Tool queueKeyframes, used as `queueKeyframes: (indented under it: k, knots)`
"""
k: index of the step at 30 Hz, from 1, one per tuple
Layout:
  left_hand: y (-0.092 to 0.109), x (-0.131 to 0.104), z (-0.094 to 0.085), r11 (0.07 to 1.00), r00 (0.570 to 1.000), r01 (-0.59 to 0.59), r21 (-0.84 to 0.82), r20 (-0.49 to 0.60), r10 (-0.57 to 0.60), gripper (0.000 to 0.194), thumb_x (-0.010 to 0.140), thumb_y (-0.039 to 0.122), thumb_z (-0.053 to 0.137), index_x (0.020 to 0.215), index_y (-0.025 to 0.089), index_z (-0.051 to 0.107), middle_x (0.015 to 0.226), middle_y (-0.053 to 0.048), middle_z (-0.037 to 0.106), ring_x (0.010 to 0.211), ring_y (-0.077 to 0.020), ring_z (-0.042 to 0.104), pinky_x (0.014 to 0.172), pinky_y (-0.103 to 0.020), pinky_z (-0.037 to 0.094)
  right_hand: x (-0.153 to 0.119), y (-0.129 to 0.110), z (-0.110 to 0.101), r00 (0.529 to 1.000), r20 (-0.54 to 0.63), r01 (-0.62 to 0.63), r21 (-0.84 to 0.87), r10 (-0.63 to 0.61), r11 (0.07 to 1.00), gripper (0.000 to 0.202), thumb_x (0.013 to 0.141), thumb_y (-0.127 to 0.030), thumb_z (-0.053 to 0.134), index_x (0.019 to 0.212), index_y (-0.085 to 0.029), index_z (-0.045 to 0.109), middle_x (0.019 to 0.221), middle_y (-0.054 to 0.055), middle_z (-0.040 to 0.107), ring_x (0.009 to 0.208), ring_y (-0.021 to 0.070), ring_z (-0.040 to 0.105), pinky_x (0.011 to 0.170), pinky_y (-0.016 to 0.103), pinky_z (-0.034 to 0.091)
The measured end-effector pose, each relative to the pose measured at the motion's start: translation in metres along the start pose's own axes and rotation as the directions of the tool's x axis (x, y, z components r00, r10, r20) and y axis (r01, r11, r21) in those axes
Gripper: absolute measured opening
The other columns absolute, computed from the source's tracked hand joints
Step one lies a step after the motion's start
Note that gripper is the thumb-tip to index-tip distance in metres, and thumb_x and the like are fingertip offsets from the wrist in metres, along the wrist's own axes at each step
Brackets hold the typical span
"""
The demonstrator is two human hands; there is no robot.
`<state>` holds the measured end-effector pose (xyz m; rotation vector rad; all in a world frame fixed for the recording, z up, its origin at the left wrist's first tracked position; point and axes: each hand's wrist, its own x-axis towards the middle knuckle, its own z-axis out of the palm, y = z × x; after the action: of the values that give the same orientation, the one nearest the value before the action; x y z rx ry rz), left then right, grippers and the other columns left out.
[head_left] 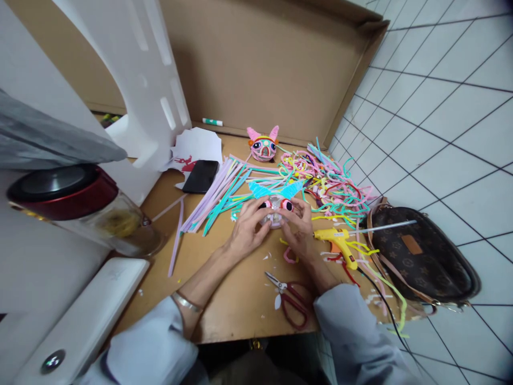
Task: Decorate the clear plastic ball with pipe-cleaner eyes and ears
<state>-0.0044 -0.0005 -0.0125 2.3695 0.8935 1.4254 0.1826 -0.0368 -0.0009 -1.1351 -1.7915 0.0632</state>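
Between both hands is a small craft animal head with a clear body, blue pipe-cleaner ears and black eyes ringed in pink. My left hand grips its left side, fingers along the eye and thumb near the bottom. On the other side my right hand is closed on it, fingertips by the right eye and lower edge. Red-handled scissors lie on the table below my hands. A yellow hot glue gun with a glue stick in it rests right of my right hand.
Pipe cleaners lie in a bundle at left, with a tangled heap at right. Behind stands a pink-eared head. A phone, a marker, a brown bag and a glass bottle surround the work area.
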Motion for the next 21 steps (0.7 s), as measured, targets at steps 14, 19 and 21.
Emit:
queueKeyframes:
  k: [14,19,21]
  knots:
    - [-0.0002,0.0015,-0.0025,1.000,0.999,0.023,-0.006,0.024,-0.023,0.024,0.098,0.026,0.057,0.118,0.021,0.067,0.142,-0.015,0.061,0.129,-0.0284,0.057,0.109,-0.052,0.047,0.0007,-0.0026,0.0025,0.997,-0.075,0.010,-0.007,-0.010,1.000,0.026,0.093,-0.022,0.059,0.118,-0.025,0.069,0.130,0.012,0.049,0.128,0.0263,0.054,0.108,0.049,0.051]
    - [-0.0012,0.0013,-0.0016,1.000,1.000,0.004,-0.012,0.010,-0.004,0.024,0.097,0.025,0.058,0.119,0.020,0.066,0.142,-0.015,0.060,0.131,-0.0285,0.056,0.109,-0.052,0.047,0.0006,-0.0013,0.0022,0.999,-0.046,0.012,-0.026,-0.013,1.000,0.031,0.095,-0.024,0.057,0.124,-0.028,0.068,0.134,0.011,0.047,0.129,0.0261,0.053,0.108,0.049,0.052]
    - [-0.0013,0.0014,-0.0015,1.000,1.000,0.009,-0.008,0.010,-0.009,0.025,0.097,0.026,0.058,0.119,0.021,0.066,0.142,-0.015,0.060,0.130,-0.0284,0.056,0.109,-0.052,0.047,0.0004,-0.0010,0.0024,0.999,-0.043,0.006,-0.036,-0.007,0.999,0.029,0.096,-0.026,0.056,0.121,-0.029,0.070,0.133,0.010,0.047,0.129,0.0265,0.054,0.107,0.049,0.053]
